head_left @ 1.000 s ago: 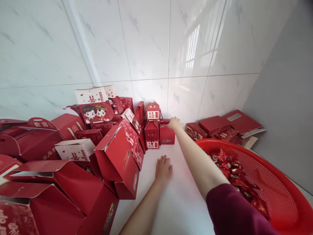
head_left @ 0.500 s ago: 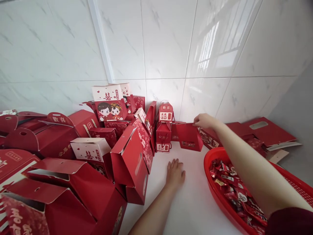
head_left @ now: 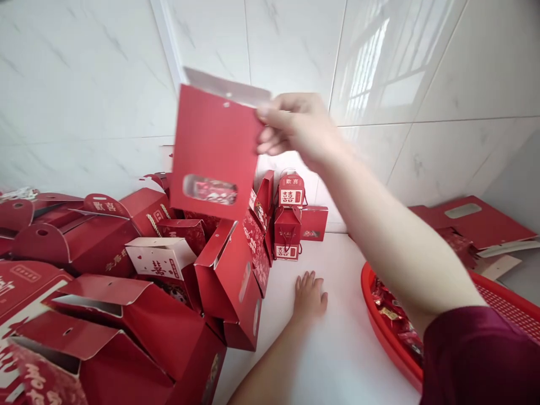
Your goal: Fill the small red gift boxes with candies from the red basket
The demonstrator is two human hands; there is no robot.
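Note:
My right hand [head_left: 295, 124] is raised in front of the tiled wall. Its thumb and fingers pinch the upper right edge of a red gift box [head_left: 211, 146]. The box has an oblong window low on its front, with something patterned in pink and white behind it, and its top flaps stand apart. My left hand [head_left: 310, 292] lies flat on the white table [head_left: 333, 349], fingers spread, touching nothing else. Small red boxes [head_left: 288, 233] with white labels are stacked just beyond it, by the wall.
Many red gift boxes [head_left: 160, 315] crowd the table's left side. At the right, partly hidden by my right arm, is a red plastic basket [head_left: 379, 326] of wrapped sweets [head_left: 396, 315]. Flat red cartons [head_left: 485, 222] lie behind it. Another windowed box [head_left: 314, 223] stands against the wall.
My right hand has lifted the red box off the table by the wall and carried it up and to the left. My left hand has stayed on the table.

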